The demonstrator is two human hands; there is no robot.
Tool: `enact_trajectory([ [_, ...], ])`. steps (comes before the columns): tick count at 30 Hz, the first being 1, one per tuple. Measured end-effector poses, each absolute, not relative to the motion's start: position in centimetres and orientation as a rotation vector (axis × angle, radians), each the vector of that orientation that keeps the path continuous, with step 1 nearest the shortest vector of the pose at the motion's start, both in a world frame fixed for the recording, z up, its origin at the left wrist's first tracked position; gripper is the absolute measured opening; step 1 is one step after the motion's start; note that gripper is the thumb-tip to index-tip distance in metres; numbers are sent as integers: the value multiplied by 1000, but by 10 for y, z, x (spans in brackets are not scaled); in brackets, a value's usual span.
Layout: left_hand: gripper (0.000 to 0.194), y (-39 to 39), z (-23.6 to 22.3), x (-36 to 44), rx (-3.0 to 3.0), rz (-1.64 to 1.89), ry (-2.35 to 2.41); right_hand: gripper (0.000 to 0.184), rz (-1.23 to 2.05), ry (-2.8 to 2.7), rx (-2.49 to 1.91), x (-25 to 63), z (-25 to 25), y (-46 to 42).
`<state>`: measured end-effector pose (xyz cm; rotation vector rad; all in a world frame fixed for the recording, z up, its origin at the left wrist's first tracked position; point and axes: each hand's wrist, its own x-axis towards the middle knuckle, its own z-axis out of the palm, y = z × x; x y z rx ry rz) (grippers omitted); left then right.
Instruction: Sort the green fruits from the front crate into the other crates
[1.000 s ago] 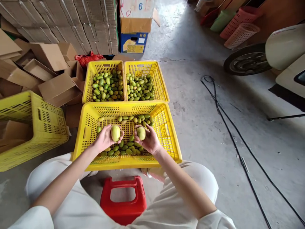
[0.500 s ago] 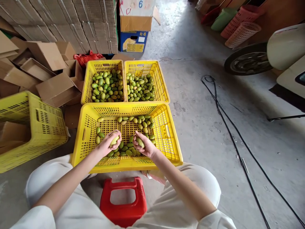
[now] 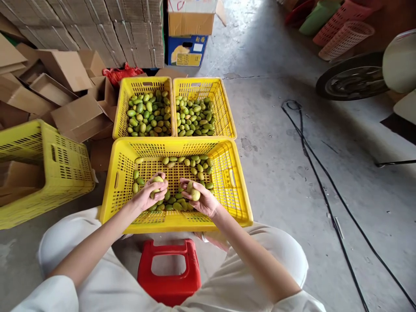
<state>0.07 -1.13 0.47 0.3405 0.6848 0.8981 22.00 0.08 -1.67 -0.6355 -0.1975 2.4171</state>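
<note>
Head view: the left hand point(image 3: 147, 192) is clasping green fruit point(image 3: 157, 179) with curled fingers; the right hand point(image 3: 206, 201) is cupping paler fruit point(image 3: 195, 195), fingers half-open. That looser hold may be risking a drop.

Grey floor point(image 3: 276, 182) (patchy in places), pale gleam point(image 3: 248, 21) at its far end, cardboard stack point(image 3: 87, 30) upper left

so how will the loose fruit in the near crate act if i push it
The fruit will probably roll easily, being rounded. It may wobble off line, since many pieces look oval. The near crate looks deep enough to contain it.
</note>
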Motion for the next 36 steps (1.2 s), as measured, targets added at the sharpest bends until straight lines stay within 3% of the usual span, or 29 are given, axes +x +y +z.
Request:
enact_trajectory([
  [4,27,-13,-1,5,394,798,793,25,2438,-156,-735,216,-27,-3],
  [8,40,-13,-4,11,331,784,854,32,2408,-80,-818,215,-36,0],
  [13,25,-9,2,9,208,856,836,23,2304,-60,-793,217,-21,6],
  [23,30,-10,-9,4,312,880,905,32,2242,-148,-777,217,-27,4],
  [29,36,-5,-15,2,160,852,975,37,2371,-179,-865,216,-37,5],
  [33,22,-1,-6,1,63,879,951,19,2271,-116,-844,216,-27,9],
  [36,18,-1,-4,0,156,864,914,22,2235,-115,-844,216,-20,10],
])
